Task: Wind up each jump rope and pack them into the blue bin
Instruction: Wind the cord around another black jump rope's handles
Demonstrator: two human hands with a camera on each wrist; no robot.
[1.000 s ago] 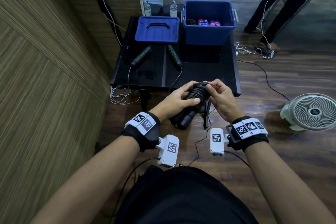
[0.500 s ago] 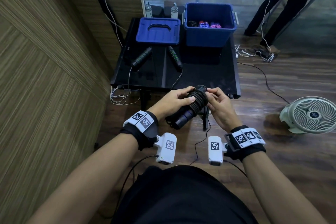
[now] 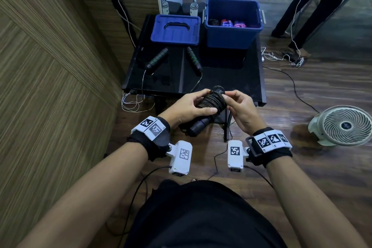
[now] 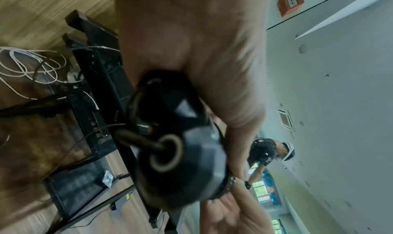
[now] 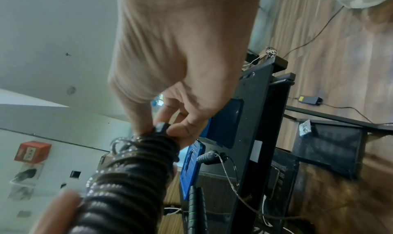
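- While my left hand [image 3: 187, 107] wraps around the black jump rope bundle with its cord coiled over the paired handles [image 3: 210, 104], I read this as the tail of the winding step — nearly all the cord is already on.
- My right hand [image 3: 240, 106] pinches the far end of that bundle, thumb and fingertips [image 5: 185, 130] closed on the last turn of cord near the handle cap; whether the end is tucked under a coil I cannot tell.
- From the head view the bundle hangs in the air just off the near edge of the glossy black table [image 3: 225, 78], not resting on it.
- At 12 o'clock from my hands, well apart, stands the open blue plastic bin [image 3: 231, 36], with several wound ropes already inside; its flat blue lid with a handle [image 3: 176, 30] lies at about 11 o'clock.
- Between lid and hands a second black jump rope with green-ringed handles [image 3: 194, 59] lies unwound — that one comes afterwards, I judge.
- Next move, as I judge it: secure the loose end so the coils do not spring off, then carry the bundle forward with one firm grip and lower it into the bin beside the others.
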